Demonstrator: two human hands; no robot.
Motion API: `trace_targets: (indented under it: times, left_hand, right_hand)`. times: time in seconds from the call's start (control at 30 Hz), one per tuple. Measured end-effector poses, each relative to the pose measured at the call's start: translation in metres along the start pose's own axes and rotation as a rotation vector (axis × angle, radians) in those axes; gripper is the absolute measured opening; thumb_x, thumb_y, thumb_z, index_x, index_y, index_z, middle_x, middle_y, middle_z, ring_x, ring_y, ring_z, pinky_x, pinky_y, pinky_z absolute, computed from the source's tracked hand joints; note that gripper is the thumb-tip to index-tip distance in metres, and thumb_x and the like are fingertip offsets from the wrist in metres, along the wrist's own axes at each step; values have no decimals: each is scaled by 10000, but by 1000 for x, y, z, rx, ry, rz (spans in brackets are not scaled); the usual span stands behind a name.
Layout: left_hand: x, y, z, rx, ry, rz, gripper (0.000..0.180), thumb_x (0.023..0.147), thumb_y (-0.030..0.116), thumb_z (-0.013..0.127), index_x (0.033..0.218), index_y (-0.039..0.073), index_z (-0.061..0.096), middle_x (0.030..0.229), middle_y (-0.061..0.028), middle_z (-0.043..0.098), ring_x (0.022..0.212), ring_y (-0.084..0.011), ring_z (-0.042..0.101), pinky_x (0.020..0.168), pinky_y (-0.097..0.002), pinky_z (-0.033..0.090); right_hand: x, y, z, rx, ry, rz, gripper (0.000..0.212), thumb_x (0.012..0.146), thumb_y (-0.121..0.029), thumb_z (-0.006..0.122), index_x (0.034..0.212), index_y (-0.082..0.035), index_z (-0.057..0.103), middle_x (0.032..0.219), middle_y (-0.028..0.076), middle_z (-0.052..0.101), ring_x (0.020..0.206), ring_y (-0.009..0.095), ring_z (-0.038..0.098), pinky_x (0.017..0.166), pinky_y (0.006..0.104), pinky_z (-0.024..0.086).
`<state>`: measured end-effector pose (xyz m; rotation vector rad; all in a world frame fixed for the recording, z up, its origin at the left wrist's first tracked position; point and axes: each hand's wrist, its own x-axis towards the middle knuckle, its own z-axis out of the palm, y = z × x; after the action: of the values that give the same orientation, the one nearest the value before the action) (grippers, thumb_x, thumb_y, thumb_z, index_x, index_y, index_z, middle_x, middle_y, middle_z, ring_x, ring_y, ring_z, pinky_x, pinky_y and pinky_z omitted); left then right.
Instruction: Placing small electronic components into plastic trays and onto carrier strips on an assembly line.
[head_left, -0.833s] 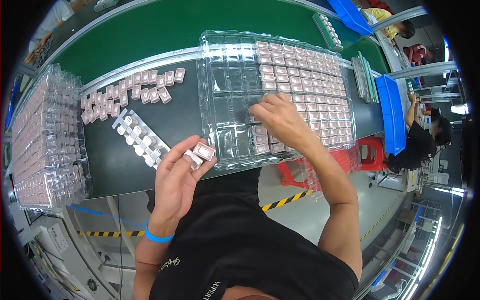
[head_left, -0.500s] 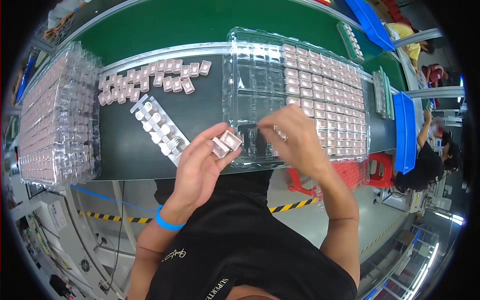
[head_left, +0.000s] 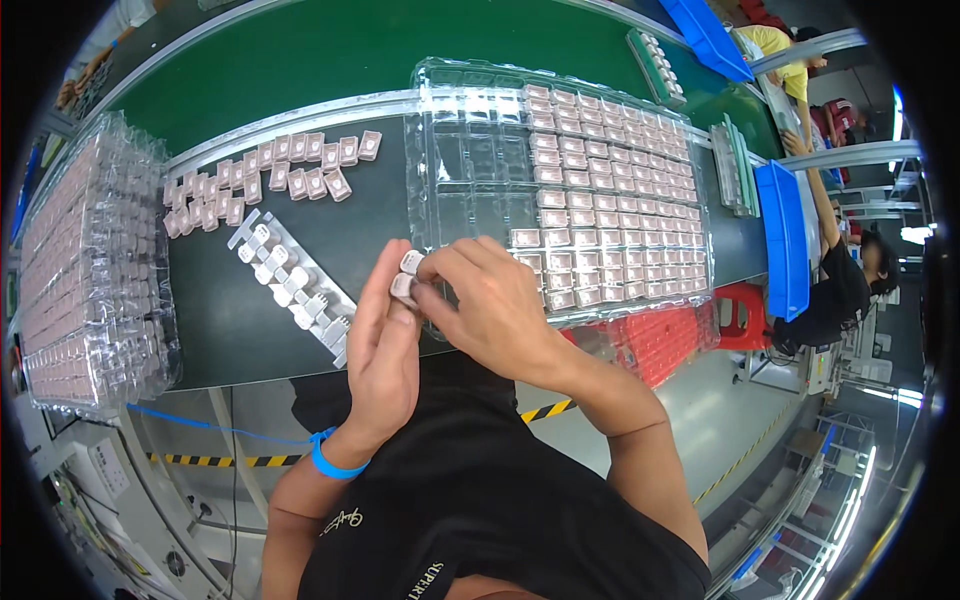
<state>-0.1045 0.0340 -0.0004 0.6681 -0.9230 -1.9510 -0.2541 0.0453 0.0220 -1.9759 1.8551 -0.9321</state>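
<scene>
My left hand [head_left: 384,365], a blue band on its wrist, holds two small pinkish-white plastic housings [head_left: 403,288] between thumb and fingers. Against them, the fingertips of my right hand [head_left: 495,310] pinch at one housing; its fingers partly hide the grip. Just beyond and to the right lies a clear plastic tray [head_left: 425,150] with rows of the same housings [head_left: 600,175] filling its right side. The tray's left columns show bare pockets. A slanted grey rack [head_left: 325,345] carrying white plug-like pieces [head_left: 283,270] is left of my left hand.
Several loose housings [head_left: 298,147] lie at the back left of the dark table. A tall stack of filled clear trays [head_left: 95,270] stands at the far left. Blue bins [head_left: 785,240], a red stool [head_left: 740,315] and other people are to the right. A green surface [head_left: 350,50] runs behind.
My right hand has moved left from above the tray to the housings in my left hand. One more housing appears in the tray's near rows. The whole view has shifted slightly.
</scene>
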Motion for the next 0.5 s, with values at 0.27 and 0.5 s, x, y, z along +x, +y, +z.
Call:
trace_targets:
  times: [0.27,0.5]
  left_hand:
    - [0,-6,-1,-111,-109,114,774,923,-10,420,1597,-15,39,1672,-220,42,1555,-322,57,1241,-452,92]
    - [-11,19,-24,121,-88,315,722,944,90,523,1570,-21,180,1641,-245,167,1516,-411,195,1214,-553,213]
  right_hand:
    - [5,6,-8,199,-26,86,99,806,-61,722,897,-39,689,834,109,661,795,304,626,691,400,489]
    - [18,68,-67,-302,-81,19,72,806,-40,712,874,-33,687,867,108,649,875,315,622,766,416,490]
